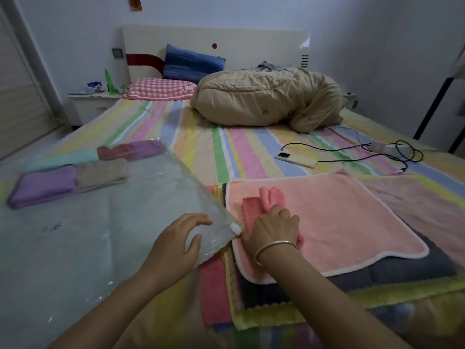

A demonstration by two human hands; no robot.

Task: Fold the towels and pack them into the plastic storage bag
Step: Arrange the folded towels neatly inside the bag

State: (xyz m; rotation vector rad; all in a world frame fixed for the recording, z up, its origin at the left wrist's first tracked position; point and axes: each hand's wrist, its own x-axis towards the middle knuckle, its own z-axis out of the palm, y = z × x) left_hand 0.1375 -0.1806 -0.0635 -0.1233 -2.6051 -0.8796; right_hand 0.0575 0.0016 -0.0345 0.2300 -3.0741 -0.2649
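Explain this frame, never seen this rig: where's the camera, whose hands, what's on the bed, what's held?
There is only one picture, taken by a camera worn on a person's head, looking forward and down. No machine is involved: these are two bare hands. The left hand grips the edge of the clear plastic storage bag, which lies on the striped bed. Folded towels show through its plastic, apparently already packed. The right hand grips a small folded pink towel on top of a flat peach towel, which tops a stack of spread towels. Further back lie a phone and a bunched tan duvet.
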